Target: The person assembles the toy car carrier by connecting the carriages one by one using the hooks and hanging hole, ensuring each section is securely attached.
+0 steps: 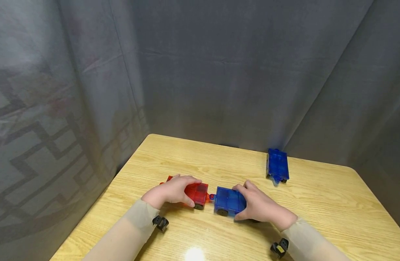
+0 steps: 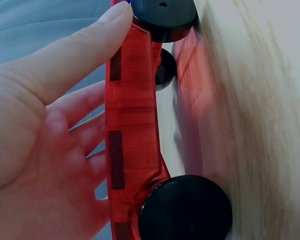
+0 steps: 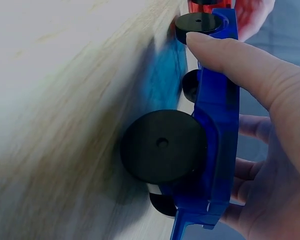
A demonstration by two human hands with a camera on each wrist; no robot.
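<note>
A red translucent wheeled car [image 1: 196,193] stands on the wooden table [image 1: 193,156], and my left hand [image 1: 174,191] grips it from above, thumb along its near side [image 2: 80,55]. Its black wheels [image 2: 185,210] touch the tabletop. Right beside it stands a blue wheeled car [image 1: 229,200], gripped by my right hand [image 1: 260,204] with the thumb on its side [image 3: 240,60]. The two cars meet end to end at a small hitch [image 1: 212,197]. The blue car's black wheel [image 3: 162,145] rests on the wood.
A second blue wheeled car [image 1: 277,165] sits alone at the table's back right. Grey curtains close in the back and left sides. The table's left edge [image 1: 99,203] drops off near my left sleeve.
</note>
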